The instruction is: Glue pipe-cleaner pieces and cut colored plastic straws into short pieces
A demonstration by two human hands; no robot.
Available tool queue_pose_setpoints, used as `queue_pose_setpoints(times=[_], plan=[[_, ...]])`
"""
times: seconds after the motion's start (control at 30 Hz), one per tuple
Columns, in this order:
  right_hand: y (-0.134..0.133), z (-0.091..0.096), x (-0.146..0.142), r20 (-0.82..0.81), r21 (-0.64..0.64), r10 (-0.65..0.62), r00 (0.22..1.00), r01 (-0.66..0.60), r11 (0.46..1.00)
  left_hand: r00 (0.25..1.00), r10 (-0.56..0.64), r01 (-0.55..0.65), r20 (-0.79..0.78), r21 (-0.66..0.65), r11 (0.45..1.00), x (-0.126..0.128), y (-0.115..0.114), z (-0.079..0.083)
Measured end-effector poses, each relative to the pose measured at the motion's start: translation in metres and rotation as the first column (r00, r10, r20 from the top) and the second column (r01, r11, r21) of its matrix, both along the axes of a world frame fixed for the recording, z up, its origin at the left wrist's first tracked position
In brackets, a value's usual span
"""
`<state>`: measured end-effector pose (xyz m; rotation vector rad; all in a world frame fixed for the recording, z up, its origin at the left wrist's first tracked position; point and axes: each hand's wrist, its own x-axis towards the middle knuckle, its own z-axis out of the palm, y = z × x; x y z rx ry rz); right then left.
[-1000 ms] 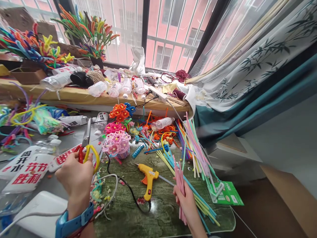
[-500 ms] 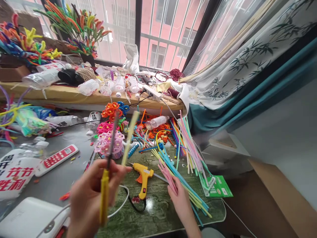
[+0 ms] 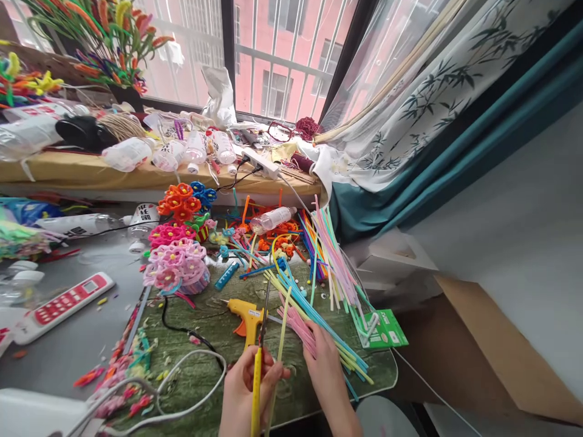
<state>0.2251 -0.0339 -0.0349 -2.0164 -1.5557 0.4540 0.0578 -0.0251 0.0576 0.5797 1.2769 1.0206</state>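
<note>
My left hand [image 3: 248, 388] is closed round yellow-handled scissors [image 3: 259, 358], whose blades point up and away from me, and its fingertips also pinch a pale yellow pipe cleaner [image 3: 281, 331]. My right hand [image 3: 324, 358] rests just to the right on the green mat [image 3: 200, 364], fingers curled over a bundle of pink pipe cleaners [image 3: 296, 321]. A yellow glue gun [image 3: 243, 312] lies directly behind my left hand.
Loose coloured pipe cleaners [image 3: 328, 261] fan across the mat's right side. Pink pipe-cleaner flowers [image 3: 175, 270] and orange ones [image 3: 180, 200] stand at the back left. A red-and-white remote [image 3: 64, 303], bottles, a white cable [image 3: 182, 400] and a green card [image 3: 387, 331] lie around.
My left hand carried the scissors from the left side to the middle, beside my right hand, and now also pinches a yellow pipe cleaner. The view swung right and down.
</note>
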Motion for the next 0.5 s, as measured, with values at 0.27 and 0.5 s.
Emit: queue_pose_setpoints(times=[0.27, 0.5], plan=[[-0.003, 0.028, -0.008, -0.108, 0.102, -0.104, 0.989, 0.115, 0.988, 1.000, 0.019, -0.018, -0.018, 0.042, 0.999, 0.006, 0.007, -0.004], [0.003, 0.061, -0.033, -0.593, 0.030, -0.014, 0.805, 0.040, 0.999, 1.000, 0.003, -0.003, -0.001, 0.085, 0.996, 0.020, 0.004, -0.010]])
